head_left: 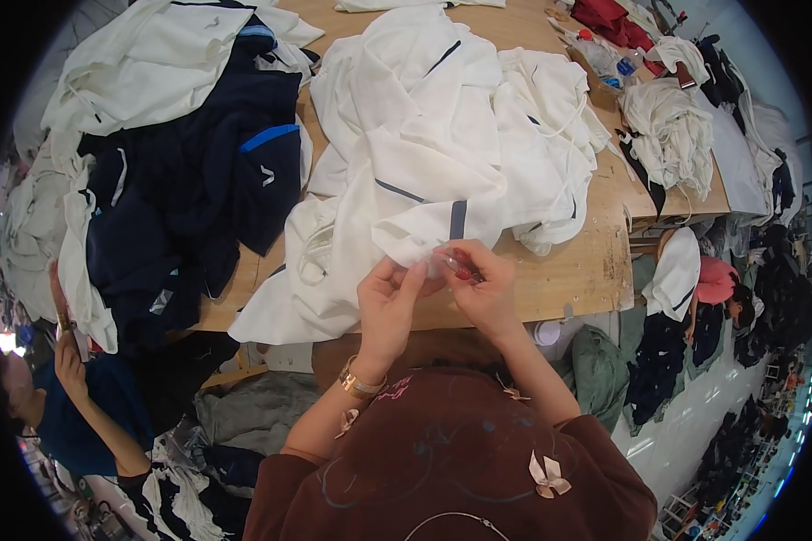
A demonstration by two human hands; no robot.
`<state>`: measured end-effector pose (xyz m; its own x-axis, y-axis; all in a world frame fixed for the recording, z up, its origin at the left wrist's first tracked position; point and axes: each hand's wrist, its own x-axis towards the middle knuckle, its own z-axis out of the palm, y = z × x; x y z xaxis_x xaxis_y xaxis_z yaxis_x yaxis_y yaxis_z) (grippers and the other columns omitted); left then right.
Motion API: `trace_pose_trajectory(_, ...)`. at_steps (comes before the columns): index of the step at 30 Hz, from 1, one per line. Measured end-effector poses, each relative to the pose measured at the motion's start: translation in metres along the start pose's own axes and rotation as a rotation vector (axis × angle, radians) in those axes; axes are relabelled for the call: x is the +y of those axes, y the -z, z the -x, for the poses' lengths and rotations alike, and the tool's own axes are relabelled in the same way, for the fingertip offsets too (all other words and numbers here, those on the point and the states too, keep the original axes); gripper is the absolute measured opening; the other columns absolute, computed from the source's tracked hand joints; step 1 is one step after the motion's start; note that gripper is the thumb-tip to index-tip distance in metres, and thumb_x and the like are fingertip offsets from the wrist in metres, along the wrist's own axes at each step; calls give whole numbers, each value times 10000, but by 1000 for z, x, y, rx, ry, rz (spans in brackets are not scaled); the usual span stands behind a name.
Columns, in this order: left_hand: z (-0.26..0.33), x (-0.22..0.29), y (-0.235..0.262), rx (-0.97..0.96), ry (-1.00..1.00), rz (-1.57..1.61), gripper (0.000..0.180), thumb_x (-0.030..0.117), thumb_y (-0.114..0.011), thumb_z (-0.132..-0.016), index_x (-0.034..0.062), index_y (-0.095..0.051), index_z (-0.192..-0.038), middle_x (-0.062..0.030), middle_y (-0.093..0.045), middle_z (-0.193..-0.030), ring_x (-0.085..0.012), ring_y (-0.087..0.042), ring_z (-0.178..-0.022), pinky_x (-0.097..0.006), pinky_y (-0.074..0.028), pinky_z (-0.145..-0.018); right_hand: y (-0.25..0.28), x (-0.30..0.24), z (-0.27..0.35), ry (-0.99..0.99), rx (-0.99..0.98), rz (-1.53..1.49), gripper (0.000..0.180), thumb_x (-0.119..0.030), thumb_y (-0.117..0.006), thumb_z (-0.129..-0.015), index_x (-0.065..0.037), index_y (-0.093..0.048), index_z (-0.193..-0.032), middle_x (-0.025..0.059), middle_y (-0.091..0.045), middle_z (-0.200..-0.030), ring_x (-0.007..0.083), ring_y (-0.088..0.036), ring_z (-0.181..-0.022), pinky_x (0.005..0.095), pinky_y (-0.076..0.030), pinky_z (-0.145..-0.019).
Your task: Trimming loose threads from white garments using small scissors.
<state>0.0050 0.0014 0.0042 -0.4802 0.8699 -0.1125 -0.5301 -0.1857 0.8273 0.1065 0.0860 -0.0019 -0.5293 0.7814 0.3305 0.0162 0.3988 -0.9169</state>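
White garment (406,180): heaped on the wooden table (577,270), near edge, centre.
Left hand (390,302): fingers pinch its white fabric.
Right hand (483,284): closed on small red-handled tool (461,270).
Dark navy garments (198,180): left.

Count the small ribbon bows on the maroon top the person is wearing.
3 show: one bow low on the front right, one by the left wrist, one by the right forearm. Folds may hide others.

Small clear packet (439,262) (pinched) over white garment (406,171)
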Motion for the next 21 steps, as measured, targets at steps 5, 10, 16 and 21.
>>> trace_pose_trajectory(5, -1, 2, 4, 34, 27, 44, 234, 66, -491, -915, -58, -528, -1110, -110, -616, -1002, -162, -611, -897, -322, -533, -820, 5, -6, -5, -238, 177, -208, 135, -74, -643, -817, 1, -575, -906, -43, -540, -677, 5, -421, -559, 160, -328, -489)
trace_pose_trajectory(10, -4, 3, 7, 37, 89, 165, 234, 103, -500, -920, -30, -533, -1109, -100, -614, -1025, -165, -610, -909, -319, -530, -807, 9, -2, 0, -219, 112, -132, 178, -156, -654, -828, 0, -567, -836, -43, -463, -589, 11, -387, -537, 185, -297, -461)
trace_pose_trajectory(16, -3, 9, 10, 28, 194, 228, 229, 145, -495, -929, 9, -547, -1106, -78, -615, -1042, -153, -599, -932, -292, -508, -765, 15, 0, 2, -74, -116, 247, 320, -299, -652, -817, -24, -519, -718, 90, -426, -522, 178, -425, -437, 288, -328, -430)
trace_pose_trajectory(21, -3, 9, 8, 63, 175, 191, 197, 155, -495, -930, 21, -547, -1065, -79, -619, -1000, -142, -603, -870, -280, -509, -738, 15, -1, 1, 27, -143, 379, 298, -267, -696, -772, -17, -544, -709, 101, -463, -550, 215, -418, -447, 293, -341, -443)
